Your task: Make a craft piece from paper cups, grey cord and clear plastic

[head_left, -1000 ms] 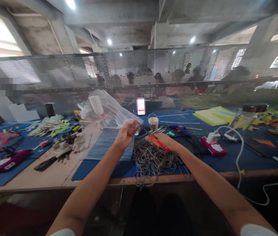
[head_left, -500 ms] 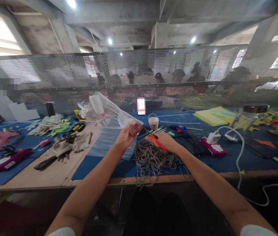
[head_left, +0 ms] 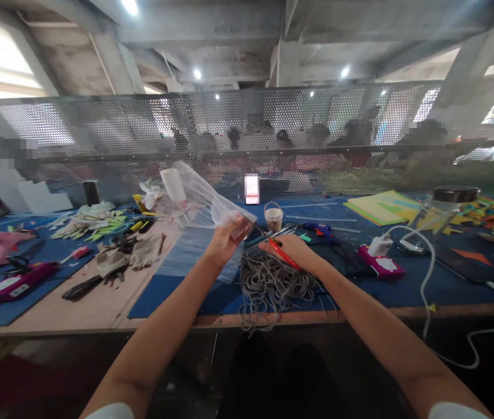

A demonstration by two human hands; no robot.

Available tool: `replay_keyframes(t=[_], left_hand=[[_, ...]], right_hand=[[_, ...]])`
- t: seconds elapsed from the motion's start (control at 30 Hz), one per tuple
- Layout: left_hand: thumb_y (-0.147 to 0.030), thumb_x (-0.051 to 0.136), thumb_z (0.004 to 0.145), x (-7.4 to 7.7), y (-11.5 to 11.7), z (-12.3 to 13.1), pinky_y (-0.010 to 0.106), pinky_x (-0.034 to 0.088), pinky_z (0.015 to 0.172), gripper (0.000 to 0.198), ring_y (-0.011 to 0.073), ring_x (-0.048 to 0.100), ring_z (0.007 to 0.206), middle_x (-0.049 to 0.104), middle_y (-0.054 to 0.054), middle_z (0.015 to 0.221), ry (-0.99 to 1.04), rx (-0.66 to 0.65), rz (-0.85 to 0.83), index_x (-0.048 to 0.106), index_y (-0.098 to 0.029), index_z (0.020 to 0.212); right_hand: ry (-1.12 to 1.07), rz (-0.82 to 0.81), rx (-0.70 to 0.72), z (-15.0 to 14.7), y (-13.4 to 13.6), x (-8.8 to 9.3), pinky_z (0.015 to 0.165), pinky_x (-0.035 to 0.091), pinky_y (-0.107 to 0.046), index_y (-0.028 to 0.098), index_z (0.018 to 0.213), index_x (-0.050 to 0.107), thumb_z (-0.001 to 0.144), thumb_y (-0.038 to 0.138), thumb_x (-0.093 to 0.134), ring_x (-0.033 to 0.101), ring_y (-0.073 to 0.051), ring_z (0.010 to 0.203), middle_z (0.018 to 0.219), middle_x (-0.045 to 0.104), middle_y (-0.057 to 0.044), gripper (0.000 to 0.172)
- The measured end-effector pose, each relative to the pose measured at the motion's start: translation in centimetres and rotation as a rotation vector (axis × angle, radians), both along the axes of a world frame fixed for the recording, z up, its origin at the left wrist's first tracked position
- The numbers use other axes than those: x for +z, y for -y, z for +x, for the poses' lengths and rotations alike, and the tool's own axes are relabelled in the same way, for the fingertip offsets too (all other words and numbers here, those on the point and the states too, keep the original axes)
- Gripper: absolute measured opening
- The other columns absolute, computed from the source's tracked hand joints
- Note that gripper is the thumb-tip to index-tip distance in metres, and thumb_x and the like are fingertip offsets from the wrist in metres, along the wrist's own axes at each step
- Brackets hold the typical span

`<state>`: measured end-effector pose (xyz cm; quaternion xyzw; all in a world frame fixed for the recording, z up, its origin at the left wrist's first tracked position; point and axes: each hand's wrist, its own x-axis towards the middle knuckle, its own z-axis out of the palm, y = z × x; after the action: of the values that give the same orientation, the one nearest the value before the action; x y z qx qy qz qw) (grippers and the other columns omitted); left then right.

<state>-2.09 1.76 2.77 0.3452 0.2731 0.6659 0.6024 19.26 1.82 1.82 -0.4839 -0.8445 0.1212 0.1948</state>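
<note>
Pinching the gathered sheer white sheet [head_left: 201, 198] with the left hand [head_left: 228, 235], above the worktop [head_left: 93, 311]. Right hand [head_left: 294, 249]: grip wrapped around red-handled scissors [head_left: 284, 254], angled tip-first toward the left hand. Grey cord pile [head_left: 273, 285] lies under the right hand; small bucket [head_left: 273, 219] stands just beyond the scissors.

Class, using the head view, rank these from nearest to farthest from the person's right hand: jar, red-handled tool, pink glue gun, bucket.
From the right hand:
1. Red-handled tool: held in that hand.
2. Bucket: just beyond the hand, slightly left.
3. Jar: well off to the right.
4. Pink glue gun: at the table's far left.
</note>
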Motion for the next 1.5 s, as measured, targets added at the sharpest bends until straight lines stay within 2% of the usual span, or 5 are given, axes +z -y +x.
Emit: replay_keyframes(t=[0.33, 0.57, 0.77, 1.1, 1.5], left_hand=[[-0.013, 0.082, 0.076, -0.01, -0.13, -0.09, 0.021, 0.061, 0.074, 0.020, 0.0121, 0.072, 0.081, 0.074, 0.000, 0.087, -0.020, 0.008, -0.004, 0.070, -0.016, 0.091], [-0.013, 0.081, 0.077, 0.20, 0.05, -0.08, 0.022, 0.062, 0.074, 0.019, 0.0126, 0.072, 0.081, 0.074, 0.000, 0.087, -0.026, -0.005, -0.004, 0.070, -0.016, 0.091], [-0.011, 0.081, 0.076, -0.01, -0.09, -0.28, 0.024, 0.062, 0.076, 0.023, 0.0136, 0.072, 0.082, 0.076, 0.002, 0.092, -0.058, -0.038, -0.006, 0.072, -0.016, 0.097], [-0.011, 0.078, 0.078, -0.26, -0.06, -0.08, 0.024, 0.063, 0.075, 0.029, 0.0150, 0.073, 0.085, 0.077, 0.004, 0.100, -0.089, -0.097, -0.014, 0.073, -0.016, 0.106], [-0.014, 0.079, 0.078, -0.06, 0.06, 0.09, 0.024, 0.063, 0.072, 0.029, 0.0145, 0.072, 0.080, 0.077, 0.003, 0.093, -0.054, -0.075, -0.036, 0.073, -0.017, 0.107]], right_hand=[[-0.021, 0.006, 0.020, -0.02, 0.08, 0.16, 0.057, 0.027, -0.028, 0.021, 0.060, 0.059, 0.091, 0.082, 0.041, 0.054, -0.017, 0.060, 0.062, 0.061, -0.005, 0.070], [-0.004, -0.031, 0.012, 0.02, 0.32, 0.59, 0.059, 0.031, -0.027, 0.020, 0.067, 0.064, 0.092, 0.079, 0.043, 0.061, -0.019, 0.067, 0.070, 0.068, -0.006, 0.067], [-0.033, -0.086, 0.059, 0.25, 0.21, 0.49, 0.062, 0.035, -0.025, 0.020, 0.075, 0.065, 0.092, 0.080, 0.041, 0.061, -0.019, 0.071, 0.077, 0.070, -0.006, 0.067], [-0.155, -0.231, 0.100, 0.02, 0.52, 0.74, 0.057, 0.036, -0.025, 0.019, 0.072, 0.058, 0.090, 0.084, 0.039, 0.054, -0.013, 0.057, 0.069, 0.063, -0.003, 0.070], [-0.184, -0.209, 0.103, -0.09, 0.53, 0.48, 0.056, 0.037, -0.025, 0.020, 0.068, 0.055, 0.089, 0.084, 0.041, 0.054, -0.014, 0.057, 0.064, 0.059, -0.002, 0.069]])
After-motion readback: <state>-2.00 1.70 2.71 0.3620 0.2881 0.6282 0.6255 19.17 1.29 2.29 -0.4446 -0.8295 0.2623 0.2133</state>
